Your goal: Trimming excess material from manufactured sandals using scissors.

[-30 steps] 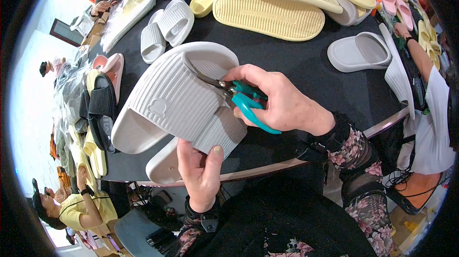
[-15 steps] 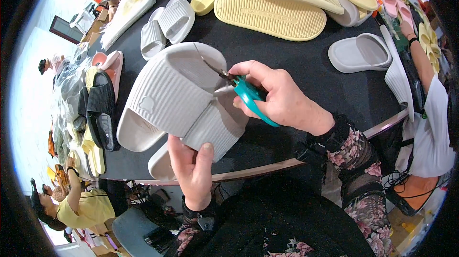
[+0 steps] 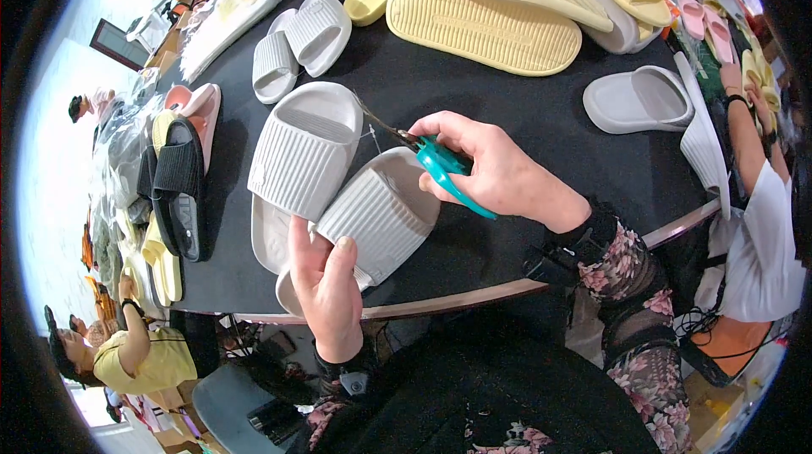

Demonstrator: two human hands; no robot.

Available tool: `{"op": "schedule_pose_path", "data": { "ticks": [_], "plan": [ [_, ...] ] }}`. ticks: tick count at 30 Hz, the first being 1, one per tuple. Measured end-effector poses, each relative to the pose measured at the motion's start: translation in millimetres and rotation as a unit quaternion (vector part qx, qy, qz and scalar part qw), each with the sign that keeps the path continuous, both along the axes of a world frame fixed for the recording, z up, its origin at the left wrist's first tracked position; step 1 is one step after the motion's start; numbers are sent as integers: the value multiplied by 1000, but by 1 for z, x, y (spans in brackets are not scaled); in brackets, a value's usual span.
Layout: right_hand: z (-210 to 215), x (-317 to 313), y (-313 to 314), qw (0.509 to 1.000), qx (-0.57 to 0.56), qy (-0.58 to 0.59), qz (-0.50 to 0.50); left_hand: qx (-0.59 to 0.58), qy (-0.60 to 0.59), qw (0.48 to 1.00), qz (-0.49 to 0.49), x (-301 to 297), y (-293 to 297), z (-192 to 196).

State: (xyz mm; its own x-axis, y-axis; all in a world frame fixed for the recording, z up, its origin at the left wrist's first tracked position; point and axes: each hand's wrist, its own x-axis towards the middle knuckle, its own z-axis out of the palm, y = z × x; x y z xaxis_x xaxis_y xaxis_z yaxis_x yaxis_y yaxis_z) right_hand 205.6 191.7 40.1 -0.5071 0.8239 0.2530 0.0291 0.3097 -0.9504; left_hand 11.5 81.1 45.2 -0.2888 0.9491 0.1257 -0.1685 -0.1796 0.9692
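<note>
The right hand (image 3: pixel 503 175) is closed around the teal plastic loops of a pair of dark-bladed scissors (image 3: pixel 444 173); whether the blades are parted cannot be told. They point away and to the left, tips beside the rim of a light-grey ribbed foam slide (image 3: pixel 300 158). A thin pale strand (image 3: pixel 374 134) hangs just below the blades, between that slide and its tilted grey ribbed mate (image 3: pixel 381 217).

The left hand (image 3: pixel 330 298) lays its thumb against the mate's strap, fingers reaching between the two; how firmly it pinches cannot be told. Both slides lie left of the scissors, long axes slanting from upper right to lower left, the mate more steeply tilted sideways; the right hand is nearer the strand.

Beyond, pale-yellow foam slides (image 3: pixel 486 31) lie heaped on the black-topped table (image 3: pixel 516 99).
</note>
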Motion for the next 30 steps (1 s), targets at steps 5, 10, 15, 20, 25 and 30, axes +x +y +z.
{"op": "schedule_pose_path", "data": {
  "ticks": [5,10,15,20,25,30],
  "plan": [
    [10,1,-1,981,-174,-5,85,13,-57,998,6,-4,-2,-1],
    [7,1,-5,926,-334,34,172,33,-53,998,32,-4,-1,-3],
    [6,-1,-7,897,-381,73,210,49,-39,997,51,-2,-1,-6],
    [6,-2,-6,900,-383,63,200,16,-22,998,58,2,-4,-3],
    [4,-4,-7,906,-374,63,190,22,-28,997,64,2,-6,-6],
    [2,-4,-7,917,-356,56,171,24,-8,998,51,4,-4,-4]
  ]
}}
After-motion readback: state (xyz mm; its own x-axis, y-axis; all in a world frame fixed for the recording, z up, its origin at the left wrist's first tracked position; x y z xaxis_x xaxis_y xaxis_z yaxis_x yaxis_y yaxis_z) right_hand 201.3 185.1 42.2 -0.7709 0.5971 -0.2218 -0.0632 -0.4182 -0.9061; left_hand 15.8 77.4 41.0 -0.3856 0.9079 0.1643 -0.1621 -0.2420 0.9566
